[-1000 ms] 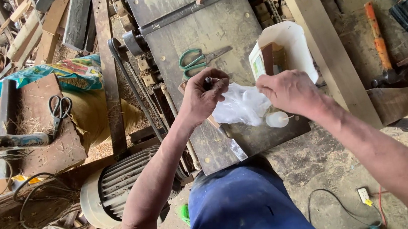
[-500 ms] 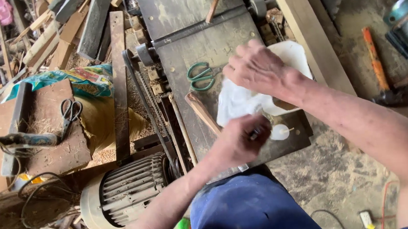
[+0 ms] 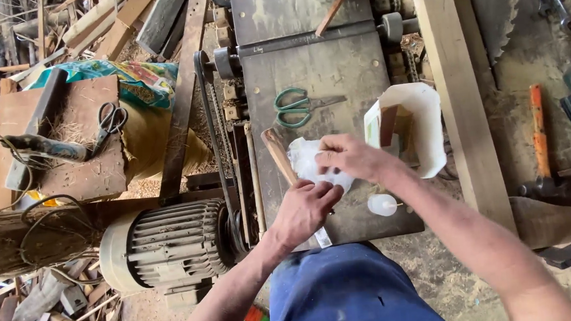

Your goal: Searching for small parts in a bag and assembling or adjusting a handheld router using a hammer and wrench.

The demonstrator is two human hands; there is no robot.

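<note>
Mid-job, roughly: both hands on the crumpled clear plastic bag (image 3: pixel 310 165) on the metal machine table (image 3: pixel 312 63). Right hand (image 3: pixel 350 157) pinches its top, left hand (image 3: pixel 305 210) closes on its lower edge. White cap (image 3: pixel 381 204) lies loose beside it; green scissors (image 3: pixel 298 107) w/in reach, untouched.

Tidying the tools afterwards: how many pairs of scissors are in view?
2: green-handled scissors on the metal machine table, black-handled scissors on the brown board left. Clutter may hide more.

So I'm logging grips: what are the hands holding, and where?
Both the right hand and the left hand grip the crumpled white plastic bag, right at its top, left at its lower edge.
</note>
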